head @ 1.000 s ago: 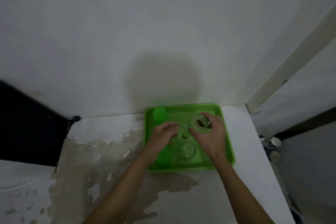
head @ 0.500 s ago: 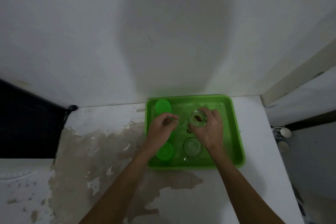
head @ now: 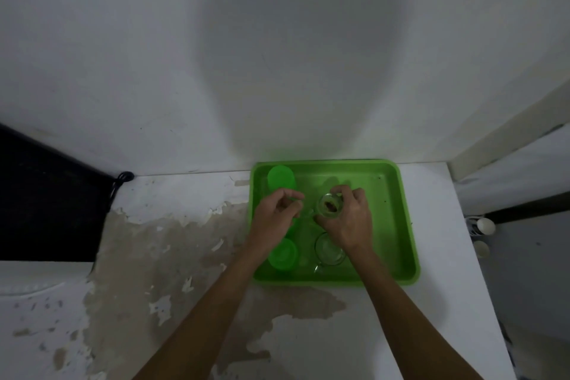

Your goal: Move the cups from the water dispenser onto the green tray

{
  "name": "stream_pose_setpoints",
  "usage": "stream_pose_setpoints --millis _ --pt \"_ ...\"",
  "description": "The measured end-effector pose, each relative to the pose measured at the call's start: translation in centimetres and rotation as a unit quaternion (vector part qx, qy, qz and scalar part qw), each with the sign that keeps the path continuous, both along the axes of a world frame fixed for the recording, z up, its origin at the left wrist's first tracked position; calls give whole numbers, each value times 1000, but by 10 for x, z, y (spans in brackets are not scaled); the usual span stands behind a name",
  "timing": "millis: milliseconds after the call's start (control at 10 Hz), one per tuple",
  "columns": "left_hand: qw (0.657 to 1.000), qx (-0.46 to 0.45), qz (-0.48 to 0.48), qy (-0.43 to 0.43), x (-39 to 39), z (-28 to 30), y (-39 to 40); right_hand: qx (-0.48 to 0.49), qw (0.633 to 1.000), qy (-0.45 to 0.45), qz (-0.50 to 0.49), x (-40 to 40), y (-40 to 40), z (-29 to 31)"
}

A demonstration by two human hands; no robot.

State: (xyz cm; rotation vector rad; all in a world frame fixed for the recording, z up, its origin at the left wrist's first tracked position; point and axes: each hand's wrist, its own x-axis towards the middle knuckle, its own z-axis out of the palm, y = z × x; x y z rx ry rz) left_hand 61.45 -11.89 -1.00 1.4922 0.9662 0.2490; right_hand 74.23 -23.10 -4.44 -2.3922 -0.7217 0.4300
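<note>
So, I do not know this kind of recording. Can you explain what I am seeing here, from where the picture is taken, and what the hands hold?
There is no machine here. A person wears a camera on the head, so it looks down at their own two bare arms. On the worn white counter stands a green tray against the wall. In it are two green plastic cups and a clear glass mug. The right hand has its grip around a small clear glass with something brown at its bottom. The left hand is curled beside it; whether it pinches anything is too unclear to tell.
</note>
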Motion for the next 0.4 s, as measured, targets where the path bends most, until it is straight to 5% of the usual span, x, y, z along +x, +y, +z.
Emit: stream_pose_setpoints --millis 400 --pt "999 36 4 9 -8 16 6 -36 998 -28 40 -5 -10 35"
